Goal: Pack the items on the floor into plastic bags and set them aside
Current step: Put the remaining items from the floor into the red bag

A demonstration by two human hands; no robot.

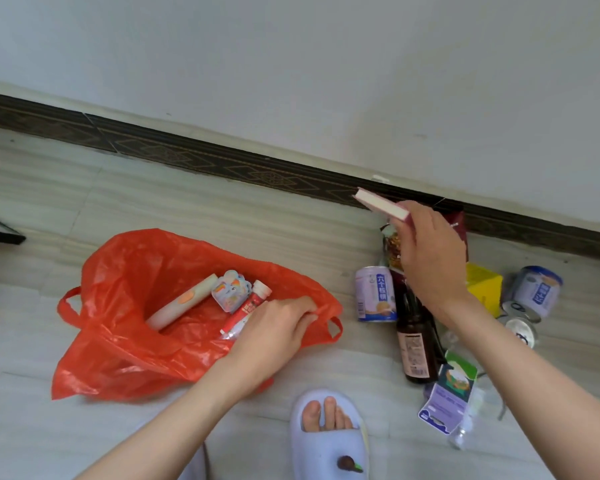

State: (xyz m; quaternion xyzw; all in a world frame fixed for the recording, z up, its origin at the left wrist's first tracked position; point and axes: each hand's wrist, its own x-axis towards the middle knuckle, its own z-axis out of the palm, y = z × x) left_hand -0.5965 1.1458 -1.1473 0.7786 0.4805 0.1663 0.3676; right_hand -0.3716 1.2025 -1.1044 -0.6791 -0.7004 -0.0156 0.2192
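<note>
Down on the floor, one red plastic bag (129, 327) lies open, and it serves as the landmark. Inside it are three things: one white tube (182, 301), one small cartoon-printed pack (230, 291) and one red-and-white tube (248, 308). The left hand (274, 332) pinches the bag's right rim, fingers curled round the plastic. Right of the bag and above the floor, the right hand (430, 251) grips one thin pink box (381, 204), thumb and fingers closed on its end. Still on the floor to the bag's right lie four cans: one upright can (376, 294) just beside the bag, three more (534, 294) farther right. Between them are one brown bottle (416, 344), one yellow box (484, 287), one snack packet (394, 245) and one purple carton (447, 396). One slippered foot (328, 434) stands near the bag's lower right.
</note>
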